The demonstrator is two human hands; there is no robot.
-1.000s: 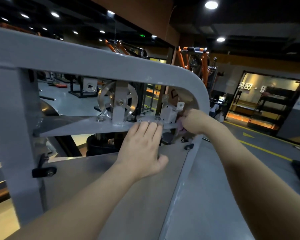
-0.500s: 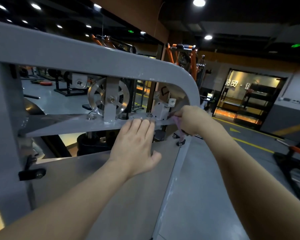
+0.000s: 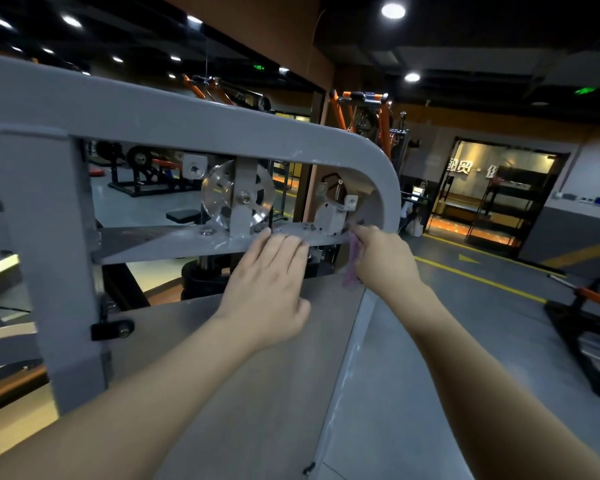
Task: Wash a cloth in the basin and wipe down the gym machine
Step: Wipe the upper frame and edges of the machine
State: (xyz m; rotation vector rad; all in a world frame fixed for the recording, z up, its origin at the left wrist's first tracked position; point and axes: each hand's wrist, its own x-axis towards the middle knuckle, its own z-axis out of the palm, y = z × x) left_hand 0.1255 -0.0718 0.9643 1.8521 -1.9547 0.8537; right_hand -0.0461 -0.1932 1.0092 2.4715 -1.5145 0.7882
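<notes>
Grey painted steel gym machine frame (image 3: pixel 194 119): top tube runs left to right across the view and bends downward at a rounded corner on the right. Grey flat crossbar plate (image 3: pixel 174 242) beneath it, long axis horizontal, bearing bolts, a shiny spoked metal pulley wheel (image 3: pixel 238 199) in an upright grey bracket, and a small light-grey box fitting (image 3: pixel 329 216) near the corner. Left hand (image 3: pixel 269 292): fingers (image 3: pixel 284 247) straight and together, tips resting on the front edge of the crossbar plate just below the pulley wheel, thumb spread to the right; holds nothing. Right hand (image 3: pixel 383 258): fingers curled, gripping a small pale purple cloth (image 3: pixel 351 263) and reaching up to the inside of the rounded corner, just right of the box fitting. Cloth: bunched, long axis roughly vertical, upper part at the fingertips against the end of the crossbar plate, lower end hanging down toward the flat grey sloping panel (image 3: pixel 257 393) below both hands; it lies between the two hands, close beside the left fingertips, contact with them not discernible. Black knob clamp (image 3: pixel 113 329) on the left upright, well left of the left hand. Beyond: orange-framed gym equipment (image 3: pixel 361 112), grey floor with yellow lines (image 3: pixel 482 278), lit doorway (image 3: pixel 492 199).
</notes>
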